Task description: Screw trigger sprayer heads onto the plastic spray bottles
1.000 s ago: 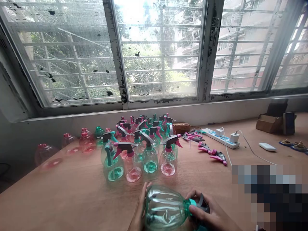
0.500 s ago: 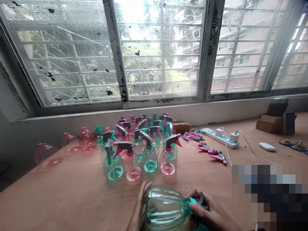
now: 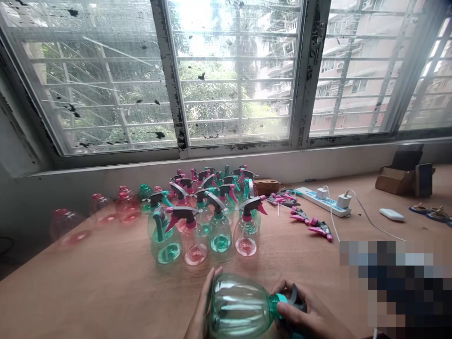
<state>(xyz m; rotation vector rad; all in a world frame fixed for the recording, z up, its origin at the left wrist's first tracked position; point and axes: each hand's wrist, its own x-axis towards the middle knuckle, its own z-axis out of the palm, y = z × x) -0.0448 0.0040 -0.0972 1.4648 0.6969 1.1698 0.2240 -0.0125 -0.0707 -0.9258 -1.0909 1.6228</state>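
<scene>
Bottle [image 3: 240, 306] is held sideways at the near middle of the table [image 3: 106, 292], left hand [image 3: 202, 308] holding its base, right hand [image 3: 312, 313] grasping the collar [image 3: 281, 301] and spray head [image 3: 295, 295]. With that grip, I'd keep the base braced and the collar square to the neck. Any twisting should go through the collar; the trigger looks easy to snag.

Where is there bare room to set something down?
Widest: the table left of the left hand, nearer than the headless bottles. A smaller patch lies between the front spray bottles and the loose spray heads. Crowded: the bottle cluster near the window.
</scene>
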